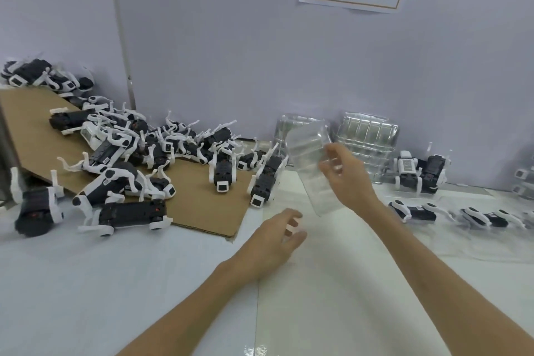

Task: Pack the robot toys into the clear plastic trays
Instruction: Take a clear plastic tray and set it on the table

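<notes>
Right hand (344,179): raised above the table, fingers and thumb pinching one long edge of a single clear plastic tray (310,162). The tray hangs tilted, its far end higher, clear of the surface.

Left hand (277,235): low over the white table (115,283), fingers loosely spread, nothing visibly held. Whether the fingertips touch the table cannot be told.

Handling, judged: the tray looks thin, light and flexible, likely to bow or crackle under a hard squeeze. A light grip at the rim, as now, suits it; support from both ends would steady it when set down. Its glossy surface may be slippery.

Robot toys (138,147): a loose heap of black-and-white figures lies to the left, on and around a cardboard sheet (202,208). The nearest toy (264,182) lies just beside the held tray. They appear rigid in the body, with thin white legs sticking out that could snag or bend; take hold by the dark body.

Further out: tray stacks (367,136) stand against the wall, and more toys (413,212) lie at right, seemingly already in trays.
</notes>
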Demonstrator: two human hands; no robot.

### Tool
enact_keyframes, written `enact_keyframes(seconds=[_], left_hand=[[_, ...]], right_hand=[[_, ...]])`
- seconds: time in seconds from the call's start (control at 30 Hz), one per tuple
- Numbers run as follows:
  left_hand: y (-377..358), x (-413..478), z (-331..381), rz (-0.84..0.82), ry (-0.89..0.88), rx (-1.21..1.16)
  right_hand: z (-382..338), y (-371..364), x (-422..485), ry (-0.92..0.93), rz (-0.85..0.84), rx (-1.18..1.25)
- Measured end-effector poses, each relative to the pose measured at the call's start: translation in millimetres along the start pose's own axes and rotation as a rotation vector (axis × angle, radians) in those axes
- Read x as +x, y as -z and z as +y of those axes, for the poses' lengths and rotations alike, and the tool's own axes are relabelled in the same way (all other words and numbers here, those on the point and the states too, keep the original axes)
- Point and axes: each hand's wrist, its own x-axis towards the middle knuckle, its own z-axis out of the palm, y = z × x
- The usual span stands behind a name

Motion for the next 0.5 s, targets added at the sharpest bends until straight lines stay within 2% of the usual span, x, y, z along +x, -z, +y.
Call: enact_keyframes(seconds=[0.1,0.2,0.37,0.5], left_hand=[[1.9,1.2,12.5,0.152,-0.014,-0.254],[8.2,-0.7,19.7,0.234,-0.118,-0.451],[16.5,-6.5,28.6,0.088,-0.065,-0.724],[17.7,-7.4,29.6,-0.059,0.002,-0.827]], right_hand=[[-24.1,7.1,-27.0,0.002,0.072,0.268],[-36.8,0.5,-60.5,-0.033,0.074,0.405],[-35.5,-18.5,-89.6,-0.230,0.152,0.530],[-32.8,-14.4,-96.2,-0.240,0.131,0.551]])
